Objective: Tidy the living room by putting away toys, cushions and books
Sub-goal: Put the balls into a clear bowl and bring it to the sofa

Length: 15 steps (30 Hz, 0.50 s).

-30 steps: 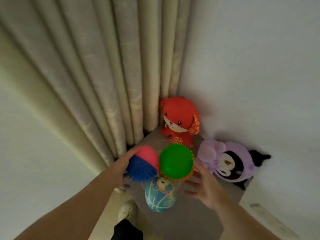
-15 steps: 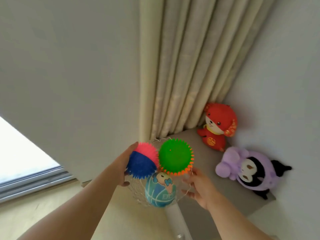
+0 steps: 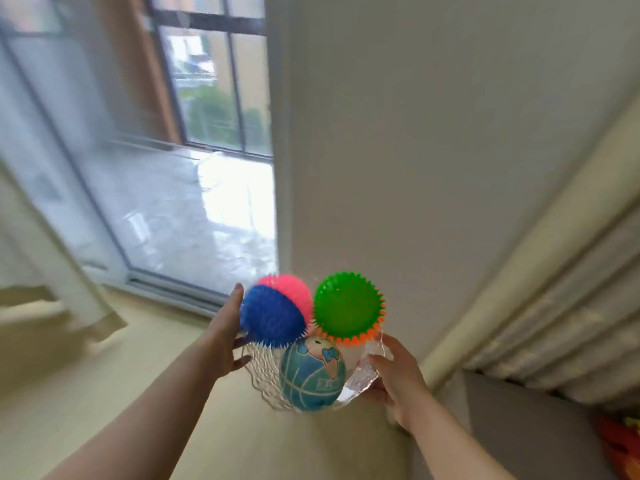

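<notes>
Window has swung into view; fingers of left hand and right hand grip the bowl.

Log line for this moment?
state: carrying | clear bowl: holds blue-pink ball, green ball, cartoon ball | left hand: holds bowl's left side | right hand: grips rim
</notes>
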### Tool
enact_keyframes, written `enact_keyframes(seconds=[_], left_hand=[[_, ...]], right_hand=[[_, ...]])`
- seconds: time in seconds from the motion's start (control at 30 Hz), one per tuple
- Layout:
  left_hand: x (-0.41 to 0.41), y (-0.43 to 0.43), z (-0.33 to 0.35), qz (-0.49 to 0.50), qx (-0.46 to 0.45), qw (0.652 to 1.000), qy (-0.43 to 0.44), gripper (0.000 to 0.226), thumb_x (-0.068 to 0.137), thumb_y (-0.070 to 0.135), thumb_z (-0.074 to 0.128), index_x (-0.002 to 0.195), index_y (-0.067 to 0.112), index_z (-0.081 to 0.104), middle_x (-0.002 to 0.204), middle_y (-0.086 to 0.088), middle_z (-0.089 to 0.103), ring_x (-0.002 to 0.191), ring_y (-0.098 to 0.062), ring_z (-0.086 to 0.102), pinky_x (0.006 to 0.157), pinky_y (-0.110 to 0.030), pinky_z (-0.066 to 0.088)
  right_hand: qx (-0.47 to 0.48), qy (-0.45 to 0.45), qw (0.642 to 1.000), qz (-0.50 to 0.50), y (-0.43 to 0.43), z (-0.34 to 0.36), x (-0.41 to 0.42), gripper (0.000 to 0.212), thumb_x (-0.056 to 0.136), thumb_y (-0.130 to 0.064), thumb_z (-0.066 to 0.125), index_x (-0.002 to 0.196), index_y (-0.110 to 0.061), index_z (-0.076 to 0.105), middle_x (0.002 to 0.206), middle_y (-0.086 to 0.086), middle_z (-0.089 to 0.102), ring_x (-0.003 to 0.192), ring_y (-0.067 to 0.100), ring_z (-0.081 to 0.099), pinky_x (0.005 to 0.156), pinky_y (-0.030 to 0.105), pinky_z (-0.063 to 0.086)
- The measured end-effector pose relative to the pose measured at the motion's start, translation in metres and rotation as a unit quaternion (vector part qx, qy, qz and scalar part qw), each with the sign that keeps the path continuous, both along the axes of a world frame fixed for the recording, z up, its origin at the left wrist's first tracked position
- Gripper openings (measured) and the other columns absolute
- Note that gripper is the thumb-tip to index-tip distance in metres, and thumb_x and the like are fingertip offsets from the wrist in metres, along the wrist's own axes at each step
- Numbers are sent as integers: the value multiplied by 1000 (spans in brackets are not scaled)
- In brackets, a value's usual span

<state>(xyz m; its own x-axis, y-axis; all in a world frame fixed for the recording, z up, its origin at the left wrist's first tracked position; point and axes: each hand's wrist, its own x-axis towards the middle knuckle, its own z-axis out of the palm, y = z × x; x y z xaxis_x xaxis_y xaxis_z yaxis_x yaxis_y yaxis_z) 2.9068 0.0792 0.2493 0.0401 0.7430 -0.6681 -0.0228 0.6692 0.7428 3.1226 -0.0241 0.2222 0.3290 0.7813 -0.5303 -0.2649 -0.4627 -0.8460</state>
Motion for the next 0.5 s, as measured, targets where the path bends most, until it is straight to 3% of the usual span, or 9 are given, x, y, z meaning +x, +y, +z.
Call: enact_keyframes(seconds=[0.17,0.27,0.4,0.5], left_hand=[[-104,-20,7,151,39,987,-39,30,100,30,33,94,7,52,84,-12,56,72,-24,54,62,-36,48],[-157,-46,2,150,24,988,-13,12,96,14,41,94,8,51,81,-14,58,65,-26,59,52,-33,54],[-239,-85,-7,180,44,982,29,20,89,-5,41,101,8,50,71,-13,66,47,-21,63,45,-27,52],[-300,-103,-9,266,63,962,11,18,90,-8,43,93,7,50,58,-10,67,41,-20,61,42,-26,52]], right_hand=[[25,22,994,109,49,8,-75,40,87,8,48,112,-24,52,96,19,66,66,26,64,49,28,51],[33,26,982,183,68,12,-127,43,86,8,49,114,-24,52,82,16,68,52,23,66,45,29,52],[47,22,953,298,87,16,-217,42,87,6,50,118,-22,51,79,15,67,46,20,64,42,28,53],[56,21,933,355,99,20,-293,28,91,-1,51,113,-18,51,85,16,65,57,26,64,48,29,57]])
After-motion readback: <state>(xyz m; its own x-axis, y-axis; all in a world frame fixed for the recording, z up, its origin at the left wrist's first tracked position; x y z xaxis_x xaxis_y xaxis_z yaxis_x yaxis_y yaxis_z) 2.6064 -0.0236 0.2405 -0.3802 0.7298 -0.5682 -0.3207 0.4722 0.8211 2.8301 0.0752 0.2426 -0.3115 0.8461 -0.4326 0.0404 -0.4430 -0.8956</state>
